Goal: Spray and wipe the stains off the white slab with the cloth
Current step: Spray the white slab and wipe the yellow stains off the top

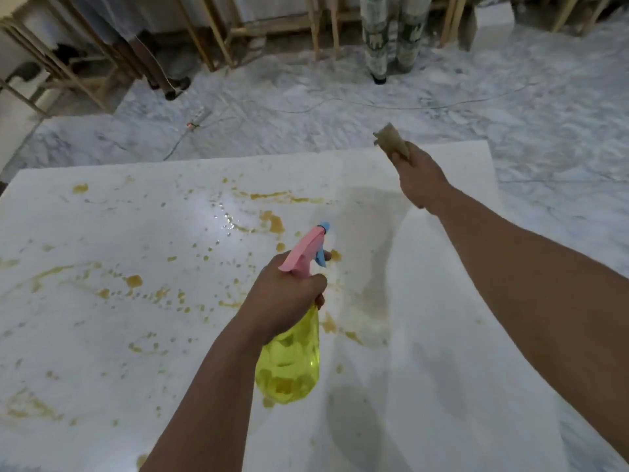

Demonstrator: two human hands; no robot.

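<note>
Left hand wrapped round the neck of the spray bottle, one finger on the blue trigger, nozzle aimed over the slab. Right hand clenched on a bunched cloth, raised at the far edge, probably clear of the surface. Yellow-brown stains scattered across left and middle; right side mostly clean.

Bottle: light plastic, partly full, best held at the neck. Cloth: soft, limp, easily balled. Slab: hard, glossy, slippery when wet.

Beyond: marble floor, loose cable, wooden frames, someone's patterned trouser legs. Nothing blocking the stains.
</note>
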